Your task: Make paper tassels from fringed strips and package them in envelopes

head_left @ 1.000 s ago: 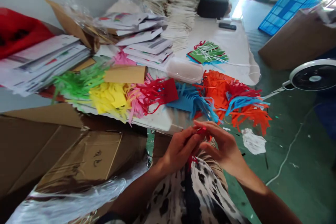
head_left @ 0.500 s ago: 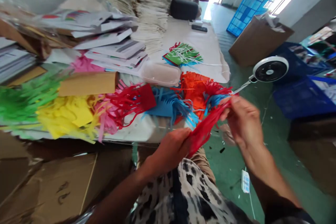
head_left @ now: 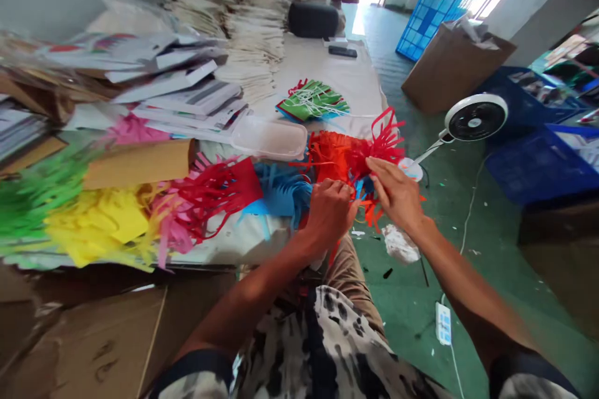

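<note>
Red fringed paper (head_left: 386, 140) lies over the right end of the pile, some of its strips standing up in loops. My right hand (head_left: 397, 193) rests against it with fingers stretched out and thumb apart. Close by on the left, my left hand (head_left: 330, 212) has its fingers curled at the near edge of the red paper; its fingertips are partly hidden. Orange fringed paper (head_left: 330, 146) sits just behind that hand. Blue fringed paper (head_left: 285, 193) spreads to its left, beside another red fringed piece (head_left: 248, 184).
Yellow (head_left: 103, 218) and green fringed paper (head_left: 42, 168) lie at the table's left. Behind are a clear plastic tray (head_left: 269, 137), a green fringed bundle with white strings (head_left: 316, 100) and stacked packets (head_left: 187, 96). A white fan (head_left: 475, 118) stands right of the table.
The red paper, stretched between both hands before, now lies on the pile with its fringe spread. My right hand has moved left and its fingers have straightened; my left hand has moved up.
</note>
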A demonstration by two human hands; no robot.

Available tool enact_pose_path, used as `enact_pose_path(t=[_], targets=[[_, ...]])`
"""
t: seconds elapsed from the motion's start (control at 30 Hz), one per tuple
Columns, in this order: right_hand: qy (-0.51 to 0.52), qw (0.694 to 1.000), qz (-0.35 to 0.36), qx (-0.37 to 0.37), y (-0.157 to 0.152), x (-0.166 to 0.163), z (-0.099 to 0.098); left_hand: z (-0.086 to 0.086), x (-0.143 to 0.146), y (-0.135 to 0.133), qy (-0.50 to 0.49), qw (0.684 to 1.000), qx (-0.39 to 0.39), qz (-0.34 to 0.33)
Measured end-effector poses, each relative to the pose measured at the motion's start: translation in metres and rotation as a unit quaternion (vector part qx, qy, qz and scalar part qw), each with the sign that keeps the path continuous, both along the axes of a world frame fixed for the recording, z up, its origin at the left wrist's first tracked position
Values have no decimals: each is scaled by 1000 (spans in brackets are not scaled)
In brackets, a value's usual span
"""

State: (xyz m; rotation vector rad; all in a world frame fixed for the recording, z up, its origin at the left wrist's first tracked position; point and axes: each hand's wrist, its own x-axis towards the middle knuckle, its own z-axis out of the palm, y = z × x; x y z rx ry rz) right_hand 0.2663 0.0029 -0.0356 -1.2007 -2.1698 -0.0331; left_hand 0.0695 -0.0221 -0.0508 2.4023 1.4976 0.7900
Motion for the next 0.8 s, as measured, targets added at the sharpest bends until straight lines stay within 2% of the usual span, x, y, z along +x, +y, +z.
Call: enact_pose_path(t=[0.1,0.23,0.33,0.4,0.43,0.5,0.6,0.67,0.73,0.8], targets=[[-88,996,18,-28,-2,-5,-15,7,-5,-17,10,1000,8,-1],[-177,983,41,-10,-7,-18,-16,7,-21,-32,-2,1000,-7,-21],[-174,983,53,10,-12,-33,0,5,-60,-38,-41,999,8,-22],[-153,987,48,19,-17,-41,15,7,-101,-40,-60,998,26,12],[-145,989,35,22,-22,-43,23,8,-124,-40,-60,996,41,58],[-145,989,-25,22,-35,-38,35,9,-171,-34,-36,985,61,157],[-195,964,-181,-17,-74,-13,34,6,-228,-18,19,973,67,222],[-252,923,-275,-99,-109,9,21,1,-248,-7,50,970,61,229],[-278,887,-336,-152,-141,26,1,-4,-255,-1,69,974,57,209],[-279,882,-320,-206,-162,34,-20,-9,-251,-1,71,978,68,184]])
